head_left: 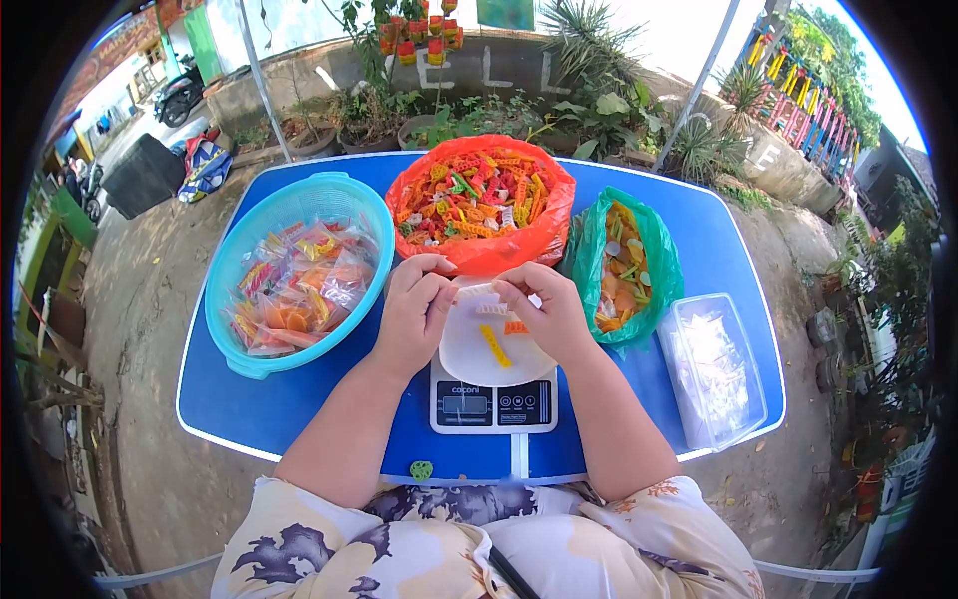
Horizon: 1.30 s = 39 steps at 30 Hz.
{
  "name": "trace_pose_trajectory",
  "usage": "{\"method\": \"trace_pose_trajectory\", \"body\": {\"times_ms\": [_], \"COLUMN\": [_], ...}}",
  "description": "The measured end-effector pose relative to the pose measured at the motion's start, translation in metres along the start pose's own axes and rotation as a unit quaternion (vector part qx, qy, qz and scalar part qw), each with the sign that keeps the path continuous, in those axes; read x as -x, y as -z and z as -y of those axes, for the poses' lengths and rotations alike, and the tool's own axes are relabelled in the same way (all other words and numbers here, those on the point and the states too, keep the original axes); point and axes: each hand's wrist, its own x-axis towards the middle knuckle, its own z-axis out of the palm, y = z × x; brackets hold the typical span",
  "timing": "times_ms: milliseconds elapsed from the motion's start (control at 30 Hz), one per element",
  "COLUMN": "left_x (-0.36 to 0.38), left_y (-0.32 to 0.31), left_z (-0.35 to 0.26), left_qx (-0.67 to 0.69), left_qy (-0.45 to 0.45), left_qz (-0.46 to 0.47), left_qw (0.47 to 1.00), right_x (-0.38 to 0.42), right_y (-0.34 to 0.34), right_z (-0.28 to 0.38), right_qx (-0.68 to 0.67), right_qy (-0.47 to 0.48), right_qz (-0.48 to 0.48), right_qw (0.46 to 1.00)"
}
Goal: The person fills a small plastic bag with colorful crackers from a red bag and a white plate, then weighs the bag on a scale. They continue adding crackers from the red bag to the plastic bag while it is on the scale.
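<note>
Above a white plate (477, 364) on a kitchen scale (494, 424), my left hand (414, 304) and my right hand (547, 314) are both closed in a pinch. A small whitish snack piece (475, 292) appears to span between their fingertips; its exact outline is hard to make out. On the plate lie a yellow ridged snack piece (495, 345), an orange piece (516, 326) partly under my right hand, and a pale piece (491, 309). Just beyond my hands stands a red plastic bag (454, 258) of colourful snack pieces.
A turquoise basket (232, 344) with filled clear packets stands at left. To the right are a green bag (654, 235) of mixed snack pieces and a clear box (743, 419) of plastic bags. A green piece (421, 469) lies near the edge of the blue table (329, 439).
</note>
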Motion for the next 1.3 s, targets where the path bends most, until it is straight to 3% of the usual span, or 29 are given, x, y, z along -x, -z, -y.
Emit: {"method": "trace_pose_trajectory", "body": {"times_ms": [167,267,300,400,467,567,667,767,867,967,1067,1200,1300], "left_x": [0.0,0.001,0.002,0.0,-0.001,-0.001,0.001,0.0,0.0,0.001,0.0,-0.003,-0.003], "left_y": [0.0,0.0,-0.001,0.0,-0.002,-0.002,-0.003,-0.002,-0.002,-0.003,-0.002,0.003,0.008], "left_z": [-0.003,-0.005,-0.005,-0.003,-0.004,-0.007,-0.004,-0.003,-0.005,-0.004,-0.007,-0.016,-0.019], "left_qx": [0.087,0.153,0.173,0.066,0.031,0.028,0.03,0.028,0.033,0.034,0.02,-0.015,0.029], "left_qy": [0.079,0.147,0.17,0.048,0.023,0.024,0.022,0.02,0.025,0.034,0.019,-0.037,0.036], "left_qz": [0.006,0.021,0.028,0.026,0.02,0.013,0.014,0.015,0.015,0.023,0.055,0.078,0.136], "left_qw": [0.993,0.977,0.97,0.996,0.999,0.999,0.999,0.999,0.999,0.999,0.998,0.996,0.99], "right_x": [0.001,0.001,0.001,0.001,-0.001,-0.004,-0.004,-0.005,-0.002,0.001,-0.004,-0.002,-0.002], "right_y": [-0.004,-0.005,-0.005,-0.001,0.003,0.016,0.023,0.037,0.046,0.036,0.038,0.033,0.027], "right_z": [-0.001,0.006,0.005,-0.004,-0.009,-0.001,-0.025,-0.006,0.01,0.005,0.004,0.003,0.006], "right_qx": [-0.038,-0.135,-0.134,-0.118,-0.089,0.059,0.215,0.186,0.195,0.258,0.147,0.131,0.119], "right_qy": [-0.019,-0.115,-0.106,-0.061,-0.005,0.048,0.15,0.106,0.028,0.062,0.002,0.049,0.054], "right_qz": [0.007,0.021,0.022,0.015,-0.005,0.015,0.051,0.062,0.153,0.16,0.151,0.07,0.03], "right_qw": [0.999,0.984,0.985,0.991,0.996,0.997,0.964,0.975,0.968,0.951,0.978,0.988,0.991]}}
